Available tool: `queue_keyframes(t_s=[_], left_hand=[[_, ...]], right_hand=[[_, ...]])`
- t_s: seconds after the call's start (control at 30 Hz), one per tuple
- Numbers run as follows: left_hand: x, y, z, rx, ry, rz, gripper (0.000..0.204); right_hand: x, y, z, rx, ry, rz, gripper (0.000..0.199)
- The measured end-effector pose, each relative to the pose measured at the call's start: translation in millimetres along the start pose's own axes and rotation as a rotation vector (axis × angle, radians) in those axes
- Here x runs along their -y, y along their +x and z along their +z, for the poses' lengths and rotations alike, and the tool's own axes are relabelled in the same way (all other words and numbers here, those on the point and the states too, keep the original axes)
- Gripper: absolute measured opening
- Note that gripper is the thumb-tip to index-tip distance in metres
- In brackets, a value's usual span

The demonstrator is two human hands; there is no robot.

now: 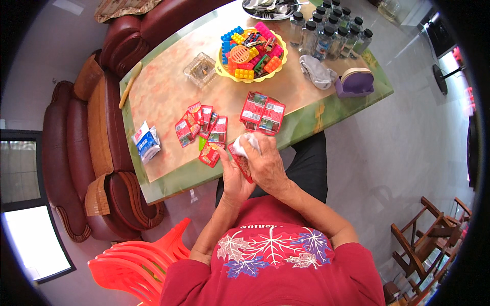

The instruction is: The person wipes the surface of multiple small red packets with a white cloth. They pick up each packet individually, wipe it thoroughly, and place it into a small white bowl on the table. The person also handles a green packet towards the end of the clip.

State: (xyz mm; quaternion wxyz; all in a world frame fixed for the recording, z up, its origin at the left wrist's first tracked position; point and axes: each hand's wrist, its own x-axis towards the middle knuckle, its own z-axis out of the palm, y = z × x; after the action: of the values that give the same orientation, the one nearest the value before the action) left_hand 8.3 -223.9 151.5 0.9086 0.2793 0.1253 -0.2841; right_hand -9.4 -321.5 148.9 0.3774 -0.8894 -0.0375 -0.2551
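Note:
My left hand [236, 178] holds a small red packet [244, 166] in front of me, close to the table's near edge. My right hand [269, 166] is closed around a crumpled white tissue [248, 144] and presses it on the packet's upper part. Part of the packet is hidden behind my right fingers. Just beyond my hands, another group of red packets [263, 112] lies side by side. Several more red packets [217, 130] lie overlapping to the left, with a bit of bright green [202, 143] showing among them.
Farther back stand a yellow basket of toy bricks [236, 77], a glass ashtray [200, 70] and a tray of spoons [273, 11]. Capped bottles [323, 43], a grey cloth [316, 71] and a purple holder [356, 86] are at right. A blue-white packet [147, 144] lies left.

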Motion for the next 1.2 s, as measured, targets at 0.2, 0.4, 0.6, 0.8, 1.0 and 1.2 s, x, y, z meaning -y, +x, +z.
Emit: queue_keyframes(t_s=[0.2, 0.4, 0.6, 0.8, 1.0, 1.2], left_hand=[[-9, 2, -4, 0.183, 0.062, -0.001, 0.078], [-6, 2, -4, 0.004, 0.015, 0.011, 0.047], [-1, 11, -15, 0.043, -0.072, 0.056, 0.048], [-2, 10, -17, 0.064, 0.028, 0.102, 0.052], [-5, 7, -15, 0.069, 0.030, 0.048, 0.052], [5, 3, -18, 0.048, -0.042, -0.004, 0.048]], right_hand=[[4, 1, 9, 0.060, 0.152, -0.139, 0.039], [-3, 11, 1, 0.002, -0.199, 0.038, 0.044], [2, -24, -4, 0.121, -0.160, 0.102, 0.051], [16, -47, -16, 0.307, 0.005, 0.018, 0.062], [11, -37, -19, 0.282, 0.012, -0.033, 0.051], [-5, 5, -7, 0.133, -0.123, 0.081, 0.040]])
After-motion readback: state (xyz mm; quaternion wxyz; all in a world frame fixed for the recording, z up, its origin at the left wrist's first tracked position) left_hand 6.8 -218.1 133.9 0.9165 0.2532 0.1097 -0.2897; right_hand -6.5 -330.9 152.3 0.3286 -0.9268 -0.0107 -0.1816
